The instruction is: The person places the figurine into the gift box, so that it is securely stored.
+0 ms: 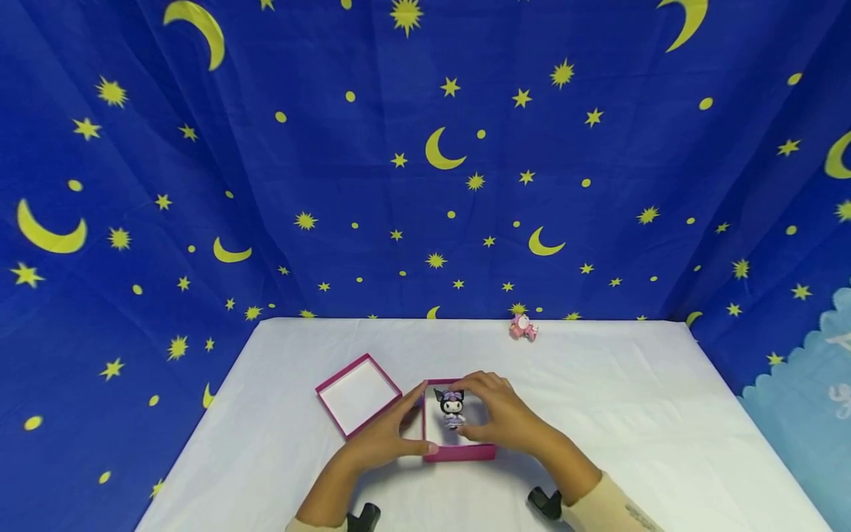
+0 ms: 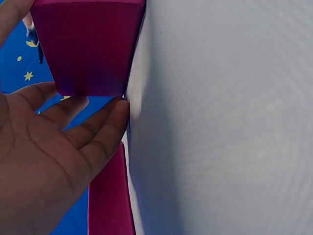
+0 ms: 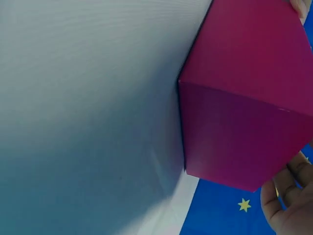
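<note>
A small figurine (image 1: 453, 408) with a black pointed-eared hood, white face and purple dress stands upright within the open magenta box (image 1: 460, 453), or just above its floor; I cannot tell which. My right hand (image 1: 501, 415) holds it, fingers by its head and thumb by its base. My left hand (image 1: 382, 437) grips the box's left side, thumb at the near corner and fingers reaching to the far one. In the left wrist view, the left fingers (image 2: 105, 125) lie along the box wall (image 2: 90, 49). The right wrist view shows the right fingers (image 3: 288, 191) behind the box (image 3: 239, 132).
Left of the box lies a magenta-rimmed lid (image 1: 359, 395), its white inside facing up. A small pink figurine (image 1: 524, 327) lies at the far edge of the white-covered table (image 1: 618, 399). Blue cloth (image 1: 372, 185) with yellow moons and stars hangs behind.
</note>
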Demonstrator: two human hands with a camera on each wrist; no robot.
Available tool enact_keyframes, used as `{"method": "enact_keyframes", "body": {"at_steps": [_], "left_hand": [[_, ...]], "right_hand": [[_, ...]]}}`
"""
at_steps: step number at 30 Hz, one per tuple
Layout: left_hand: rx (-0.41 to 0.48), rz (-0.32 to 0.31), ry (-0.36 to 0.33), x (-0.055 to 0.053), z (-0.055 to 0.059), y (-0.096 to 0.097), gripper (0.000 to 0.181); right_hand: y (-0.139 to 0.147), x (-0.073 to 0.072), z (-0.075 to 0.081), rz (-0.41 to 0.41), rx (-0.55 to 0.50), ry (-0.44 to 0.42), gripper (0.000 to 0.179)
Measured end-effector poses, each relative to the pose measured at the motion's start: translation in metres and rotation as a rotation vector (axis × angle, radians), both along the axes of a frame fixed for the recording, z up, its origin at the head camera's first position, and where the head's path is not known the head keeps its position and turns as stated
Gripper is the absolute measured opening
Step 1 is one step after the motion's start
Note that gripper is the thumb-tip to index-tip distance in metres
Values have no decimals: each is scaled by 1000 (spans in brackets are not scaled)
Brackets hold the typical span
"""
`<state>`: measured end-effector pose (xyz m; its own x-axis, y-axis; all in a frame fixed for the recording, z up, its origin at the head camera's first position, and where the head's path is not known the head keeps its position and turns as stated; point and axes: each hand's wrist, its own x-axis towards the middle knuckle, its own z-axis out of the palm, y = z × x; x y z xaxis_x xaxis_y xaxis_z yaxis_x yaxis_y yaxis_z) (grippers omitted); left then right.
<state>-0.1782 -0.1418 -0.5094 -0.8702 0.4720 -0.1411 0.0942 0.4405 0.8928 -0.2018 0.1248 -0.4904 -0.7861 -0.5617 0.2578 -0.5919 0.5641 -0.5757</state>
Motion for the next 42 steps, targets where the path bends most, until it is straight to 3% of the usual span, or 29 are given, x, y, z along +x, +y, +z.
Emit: {"method": "enact_keyframes", "body": {"at_steps": [15,29,42], "left_hand": [[-15,16,35,1,1,1,107],[-16,18,27,3,2,1,107],[-8,20,36,2,1,2,108]], "right_hand": [[-14,-2,-4,25,157,0,61],[-27,-7,-7,-9,369,160,57],[-31,-12,-5,20,433,139,58]]}}
